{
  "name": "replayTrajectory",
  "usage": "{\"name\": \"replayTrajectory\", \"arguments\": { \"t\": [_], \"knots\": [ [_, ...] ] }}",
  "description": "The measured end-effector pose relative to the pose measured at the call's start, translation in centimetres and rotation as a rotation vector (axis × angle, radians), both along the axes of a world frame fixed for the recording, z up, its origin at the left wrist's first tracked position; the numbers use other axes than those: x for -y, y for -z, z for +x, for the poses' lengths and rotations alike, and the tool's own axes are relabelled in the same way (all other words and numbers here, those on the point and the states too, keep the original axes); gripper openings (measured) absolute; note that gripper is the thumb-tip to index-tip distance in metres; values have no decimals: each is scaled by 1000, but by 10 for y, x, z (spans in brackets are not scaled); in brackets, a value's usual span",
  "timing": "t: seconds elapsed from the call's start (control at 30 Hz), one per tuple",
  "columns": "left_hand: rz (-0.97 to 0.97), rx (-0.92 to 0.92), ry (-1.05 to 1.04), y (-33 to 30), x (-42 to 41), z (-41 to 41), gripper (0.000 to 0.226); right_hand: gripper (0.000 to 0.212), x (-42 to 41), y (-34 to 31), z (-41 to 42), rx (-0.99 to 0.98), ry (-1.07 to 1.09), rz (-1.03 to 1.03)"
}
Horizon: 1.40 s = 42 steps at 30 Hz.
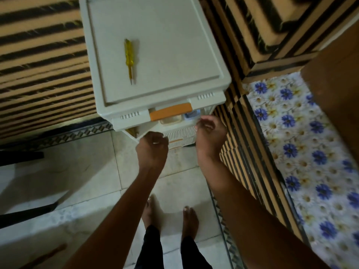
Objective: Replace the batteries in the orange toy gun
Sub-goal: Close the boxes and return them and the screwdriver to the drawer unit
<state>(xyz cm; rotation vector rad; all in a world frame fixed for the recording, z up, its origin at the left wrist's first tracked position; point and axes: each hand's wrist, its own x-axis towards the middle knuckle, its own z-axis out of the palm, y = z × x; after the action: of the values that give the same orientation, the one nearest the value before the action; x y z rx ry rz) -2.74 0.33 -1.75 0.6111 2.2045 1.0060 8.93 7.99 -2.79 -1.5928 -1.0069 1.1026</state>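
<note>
View from above of a person standing barefoot on a tiled floor point(81, 171) before a white plastic drawer unit point(155, 45). A yellow screwdriver point(128, 59) lies on the unit's flat top, tip toward the viewer. The left hand point(152, 148) has its fingers curled at the front edge of a partly drawn-out drawer point(180, 133); the right hand point(210, 134), fingers likewise curled, is at that drawer's right corner; whether either truly grips the edge cannot be told. An orange handle point(171, 113) marks the drawer above. The orange toy gun is not visible. A floral cloth point(303, 142) lies to the right, beside striped panelling point(242, 142).
</note>
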Motion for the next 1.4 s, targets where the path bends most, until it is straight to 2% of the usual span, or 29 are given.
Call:
{"name": "replayTrajectory", "arguments": {
  "t": [0.1,0.17,0.27,0.33,0.43,0.53,0.63,0.77,0.93,1.03,1.1,1.23,1.33,1.4],
  "knots": [
    [7,-66,135,-43,11,-1,5,12,4,-47,2,49,-69,161],
    [82,-139,187,-73,11,-6,4,12,-3,-75,-1,119,-118,298],
    [289,-317,139,-115,1,-12,9,13,-23,-94,-6,322,-196,446],
    [357,-475,92,-132,-17,-22,9,16,-39,-97,-13,458,-257,484],
    [337,-601,45,-131,-55,-48,11,24,-61,-92,-23,650,-375,584],
    [176,-659,64,-120,-92,-74,31,28,-73,-85,-30,623,-524,564],
    [-29,-665,99,-115,-120,-90,36,26,-75,-73,-32,623,-475,621],
    [-46,-651,69,-114,-134,-96,26,25,-77,-62,-29,643,-446,744],
    [156,-569,24,-120,-85,-63,15,28,-77,-70,-29,725,-486,697],
    [369,-574,79,-114,-28,-22,4,28,-78,-74,-28,724,-498,683],
    [393,-560,167,-101,11,4,2,29,-77,-74,-28,732,-491,677],
    [290,-454,205,-53,55,30,4,31,-69,-65,-26,812,-476,722],
    [149,-426,171,-15,51,21,2,34,-57,-53,-21,856,-451,787],
    [37,-463,189,6,35,7,9,38,-53,-47,-18,870,-446,826]
  ]
}}
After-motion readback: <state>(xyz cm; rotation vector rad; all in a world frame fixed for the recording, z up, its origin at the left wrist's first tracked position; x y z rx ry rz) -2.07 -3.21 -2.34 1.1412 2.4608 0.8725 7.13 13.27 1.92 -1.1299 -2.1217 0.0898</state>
